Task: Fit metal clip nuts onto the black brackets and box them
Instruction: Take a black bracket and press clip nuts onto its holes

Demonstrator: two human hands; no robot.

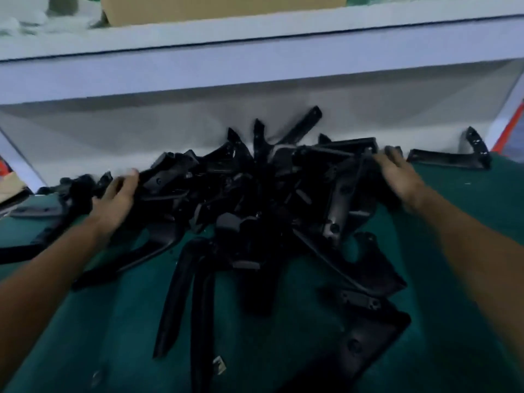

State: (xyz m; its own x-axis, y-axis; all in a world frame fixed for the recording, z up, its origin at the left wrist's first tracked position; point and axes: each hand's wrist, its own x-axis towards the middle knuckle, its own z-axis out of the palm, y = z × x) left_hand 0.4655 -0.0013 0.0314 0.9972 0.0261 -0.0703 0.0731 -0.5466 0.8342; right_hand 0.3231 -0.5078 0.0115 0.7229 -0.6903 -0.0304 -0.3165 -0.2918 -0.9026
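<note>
A pile of black brackets (255,194) lies heaped on the green counter (127,321), and everything else is placed from it.

Left of the pile, a few loose brackets (37,211) lie flat on the counter, touching its outer edge. The left hand (117,198) is set against the pile's left flank, its forearm running back toward the near left corner. Its thumb lies along the top of one bracket, and the other fingers (109,188) reach in among the dark parts. Blur and shadow hide whether they are clamped on anything, so I cannot tell.

In front of the pile, long brackets spill toward the viewer. A single metal clip nut (219,365) lies on the counter beside their near ends, fitted to nothing.

Behind the pile runs a white shelf (255,66), with a cardboard box (221,7) standing on it.

Front right of the pile, a broad flat bracket (368,336) lies partly under its edge.

The right hand (398,177) rests on the pile's right flank, palm down. Its fingers (388,163) are straight, close together and laid over the brackets, not curled round any.

Right of the pile and just apart from it, a curved bracket (450,158) lies alone at the counter's back edge.
</note>
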